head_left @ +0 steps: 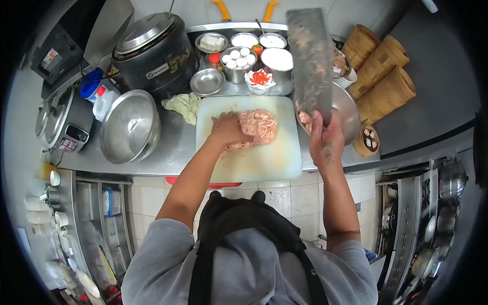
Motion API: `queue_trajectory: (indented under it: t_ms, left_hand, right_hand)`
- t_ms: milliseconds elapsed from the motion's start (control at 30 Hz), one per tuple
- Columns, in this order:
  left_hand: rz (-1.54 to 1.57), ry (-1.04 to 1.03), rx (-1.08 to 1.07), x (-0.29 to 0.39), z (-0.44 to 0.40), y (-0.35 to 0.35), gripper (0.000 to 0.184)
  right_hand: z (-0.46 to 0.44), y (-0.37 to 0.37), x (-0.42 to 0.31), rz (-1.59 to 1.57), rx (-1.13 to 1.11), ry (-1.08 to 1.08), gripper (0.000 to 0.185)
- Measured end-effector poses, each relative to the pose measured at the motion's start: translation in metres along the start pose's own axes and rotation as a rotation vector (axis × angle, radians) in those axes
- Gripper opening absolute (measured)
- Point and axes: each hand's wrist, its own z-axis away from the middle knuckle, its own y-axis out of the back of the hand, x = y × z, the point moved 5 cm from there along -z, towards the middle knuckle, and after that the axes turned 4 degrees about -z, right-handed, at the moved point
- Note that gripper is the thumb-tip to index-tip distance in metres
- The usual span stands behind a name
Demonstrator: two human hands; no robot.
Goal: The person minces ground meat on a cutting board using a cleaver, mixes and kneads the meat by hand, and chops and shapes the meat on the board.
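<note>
A mound of minced meat lies on the white cutting board. My left hand rests against the left side of the meat, its fingers partly in it. Raised over the right side is a broad cleaver, its blade smeared with meat bits and slightly blurred. My right hand is wrapped round the cleaver's lower end. Behind the blade and hand, a metal bowl is partly hidden, with some meat at its left side.
An empty metal bowl and a green cloth are left of the board. A tray behind holds a bowl of eggs, sliced red pepper and white contents. Bamboo steamers lie at right; a large black cooker stands at back left.
</note>
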Motion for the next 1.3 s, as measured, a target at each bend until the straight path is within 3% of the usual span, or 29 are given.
queue_trajectory:
  t_ms: [100, 133, 200, 300, 500, 600, 633, 667, 700, 733, 800, 833, 867, 933, 1033, 1067, 1133, 1233, 1300]
  left_hand:
    - [0.05, -0.041, -0.049, -0.01, 0.013, -0.003, 0.117]
    - [0.047, -0.046, -0.006, -0.014, 0.015, -0.008, 0.116]
    - [0.04, -0.058, 0.077, -0.025, 0.019, -0.017, 0.115]
    - [0.112, -0.104, 0.052, -0.037, 0.021, -0.019, 0.114]
    - [0.342, -0.25, 0.311, -0.057, 0.022, -0.033, 0.112]
    - [0.42, -0.278, 0.327, -0.064, 0.023, -0.034, 0.106]
    - [0.419, -0.291, 0.335, -0.067, 0.022, -0.035, 0.105]
    - [0.419, -0.303, 0.341, -0.07, 0.022, -0.038, 0.104]
    - [0.422, -0.314, 0.353, -0.072, 0.021, -0.039, 0.103]
    - [0.435, -0.334, 0.363, -0.073, 0.023, -0.039, 0.102]
    - [0.451, -0.38, 0.39, -0.077, 0.023, -0.037, 0.099]
    - [0.474, -0.395, 0.423, -0.079, 0.028, -0.039, 0.098]
    - [0.495, -0.412, 0.457, -0.079, 0.031, -0.039, 0.097]
    - [0.529, -0.428, 0.537, -0.078, 0.031, -0.039, 0.095]
    - [0.564, -0.412, 0.584, -0.08, 0.033, -0.047, 0.093]
    - [0.581, -0.392, 0.569, -0.08, 0.034, -0.048, 0.093]
    - [0.603, -0.381, 0.577, -0.08, 0.032, -0.051, 0.094]
    - [0.618, -0.409, 0.615, -0.081, 0.026, -0.053, 0.094]
    - [0.642, -0.412, 0.598, -0.083, 0.033, -0.055, 0.092]
  right_hand:
    - [0.008, -0.021, -0.001, -0.015, 0.174, 0.064, 0.02]
    - [0.027, -0.047, 0.043, 0.021, 0.122, 0.005, 0.024]
    - [0.061, -0.081, 0.075, 0.464, -0.439, -0.286, 0.027]
    - [0.079, -0.078, 0.117, 0.365, -0.569, -0.098, 0.029]
    - [0.027, -0.024, -0.016, -0.013, -0.071, -0.352, 0.032]
    - [0.051, -0.059, 0.016, 0.1, 0.212, -0.307, 0.026]
    - [0.065, -0.078, 0.03, 0.174, 0.245, -0.157, 0.025]
    - [0.085, -0.096, 0.064, 0.425, -0.044, -0.278, 0.025]
    - [0.1, -0.109, 0.093, 0.549, -0.504, -0.38, 0.025]
    - [0.108, -0.106, 0.095, 0.514, -0.589, -0.383, 0.027]
    - [0.09, -0.081, 0.093, 0.451, -0.563, -0.375, 0.028]
    - [0.074, -0.065, 0.051, 0.371, -0.495, -0.532, 0.028]
    - [0.061, -0.052, 0.023, 0.299, -0.417, -0.517, 0.028]
    - [0.042, -0.037, -0.004, 0.249, -0.22, -0.478, 0.025]
    - [0.062, -0.063, 0.021, 0.154, 0.084, -0.25, 0.025]
    - [0.08, -0.077, 0.04, 0.321, 0.01, -0.355, 0.029]
    - [0.103, -0.097, 0.078, 0.549, -0.617, -0.354, 0.032]
    - [0.079, -0.07, 0.049, 0.521, -0.69, -0.346, 0.033]
    - [0.062, -0.052, 0.027, 0.338, -0.438, -0.414, 0.029]
